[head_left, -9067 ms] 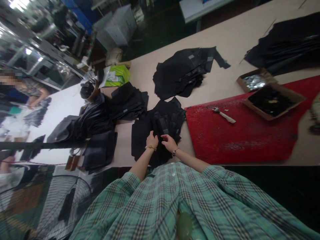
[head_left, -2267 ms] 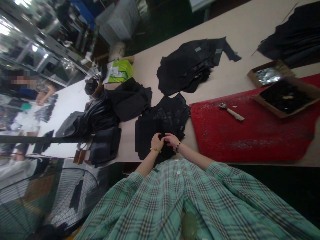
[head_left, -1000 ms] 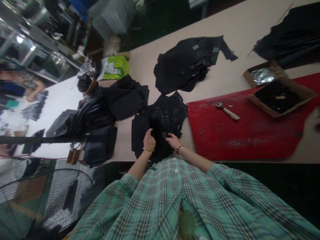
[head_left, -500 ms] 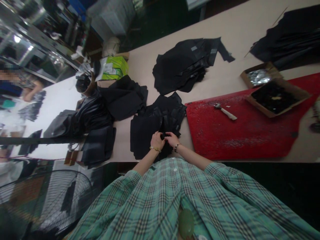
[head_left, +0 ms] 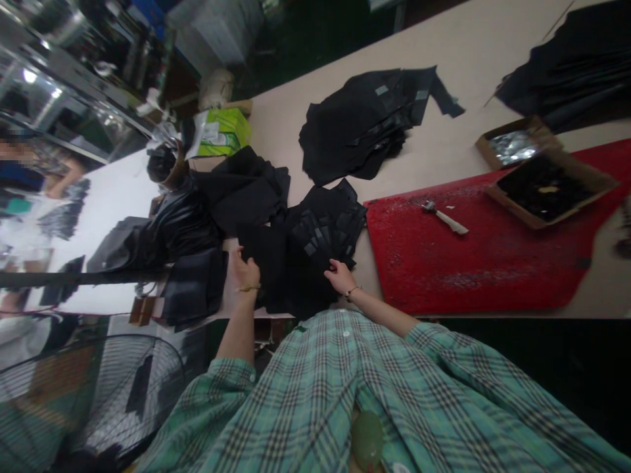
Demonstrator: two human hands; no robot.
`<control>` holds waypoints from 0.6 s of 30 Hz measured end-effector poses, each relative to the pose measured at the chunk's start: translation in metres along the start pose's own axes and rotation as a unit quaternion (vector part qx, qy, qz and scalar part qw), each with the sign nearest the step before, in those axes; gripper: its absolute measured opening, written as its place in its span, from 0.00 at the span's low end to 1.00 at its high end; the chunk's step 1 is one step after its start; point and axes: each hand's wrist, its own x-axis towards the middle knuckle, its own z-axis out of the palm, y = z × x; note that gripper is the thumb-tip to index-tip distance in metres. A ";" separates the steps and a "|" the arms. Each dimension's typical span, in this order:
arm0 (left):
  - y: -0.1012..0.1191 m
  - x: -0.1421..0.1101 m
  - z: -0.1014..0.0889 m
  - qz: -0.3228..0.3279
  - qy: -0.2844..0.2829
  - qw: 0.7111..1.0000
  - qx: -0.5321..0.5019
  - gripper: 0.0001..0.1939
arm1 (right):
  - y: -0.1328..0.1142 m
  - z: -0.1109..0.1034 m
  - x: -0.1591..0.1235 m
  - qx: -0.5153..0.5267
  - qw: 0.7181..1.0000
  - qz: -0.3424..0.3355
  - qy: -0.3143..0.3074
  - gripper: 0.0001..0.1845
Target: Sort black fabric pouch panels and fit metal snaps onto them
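A long table (head_left: 458,85) with a pale beige top ran diagonally across the view, with a co-worker (head_left: 42,174) working at a white surface beyond its far left end and a wire floor fan (head_left: 128,394) below that end. Along the right side of the table lay a red mat (head_left: 473,263), carrying a cardboard tray of dark scraps (head_left: 545,190) and a small hammer (head_left: 444,220) with a pale handle. A shallow cardboard tray of foil pieces (head_left: 517,148) sat beside the mat's far edge. Several heaps of black material covered the middle of the table, including a glossy black plastic bundle (head_left: 182,226) and a loose fabric heap (head_left: 355,125). The nearest was a pile of cut black fabric pieces (head_left: 315,256), lying at the table's near edge against the end of the red mat, some with small grey patches. It looked light, soft and limp, likely to slip and fold, so a loose corner or edge pinched from the top layer seemed the surest hold. The left hand (head_left: 245,270) lay at the pile's left side, its fingers open and spread. The right hand (head_left: 339,276) rested at the pile's near edge, its fingers lightly curved and close together; whether they pinched any fabric could not be told.
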 end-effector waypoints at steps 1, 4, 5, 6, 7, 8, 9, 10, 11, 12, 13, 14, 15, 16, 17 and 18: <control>-0.002 0.007 -0.014 0.014 0.026 0.999 0.030 0.22 | -0.001 -0.001 -0.001 -0.042 0.999 -0.020 0.012 0.28; 0.011 0.003 -0.027 0.094 0.013 0.990 0.106 0.19 | -0.006 -0.005 -0.004 -0.159 0.986 -0.051 0.018 0.27; 0.021 -0.006 -0.020 0.127 -0.017 0.984 0.122 0.19 | -0.008 -0.006 -0.005 -0.187 0.981 -0.056 0.015 0.27; 0.033 -0.016 -0.008 0.158 -0.059 0.976 0.135 0.19 | -0.010 -0.007 -0.004 -0.208 0.976 -0.060 0.013 0.25; 0.045 -0.027 0.006 0.184 -0.110 0.966 0.146 0.19 | -0.011 -0.008 -0.002 -0.222 0.973 -0.064 0.014 0.24; 0.056 -0.037 0.021 0.201 -0.167 0.953 0.155 0.19 | -0.011 -0.008 0.000 -0.231 0.970 -0.067 0.015 0.22; 0.065 -0.044 0.034 0.207 -0.222 0.939 0.161 0.19 | -0.011 -0.009 0.003 -0.238 0.969 -0.070 0.018 0.20; 0.069 -0.047 0.044 0.199 -0.267 0.929 0.165 0.19 | -0.011 -0.009 0.006 -0.243 0.967 -0.072 0.021 0.19; 0.070 -0.045 0.049 0.180 -0.295 0.924 0.164 0.19 | -0.011 -0.009 0.009 -0.249 0.965 -0.074 0.023 0.18; 0.065 -0.037 0.048 0.156 -0.302 0.926 0.161 0.19 | -0.010 -0.010 0.011 -0.255 0.964 -0.076 0.025 0.17; 0.055 -0.024 0.040 0.128 -0.286 0.936 0.159 0.19 | -0.010 -0.010 0.013 -0.260 0.962 -0.078 0.028 0.16; 0.041 -0.008 0.025 0.101 -0.250 0.950 0.158 0.19 | -0.010 -0.010 0.013 -0.263 0.961 -0.079 0.029 0.14; 0.024 0.012 0.005 0.076 -0.198 0.964 0.162 0.19 | -0.010 -0.010 0.014 -0.264 0.961 -0.080 0.029 0.12; 0.004 0.032 -0.018 0.052 -0.141 0.974 0.171 0.19 | -0.010 -0.010 0.014 -0.260 0.962 -0.079 0.030 0.10; -0.015 0.050 -0.044 0.025 -0.085 0.979 0.185 0.19 | -0.011 -0.010 0.014 -0.252 0.964 -0.081 0.030 0.08; -0.033 0.066 -0.069 0.003 -0.037 0.979 0.201 0.19 | -0.011 -0.010 0.014 -0.239 0.967 -0.082 0.029 0.07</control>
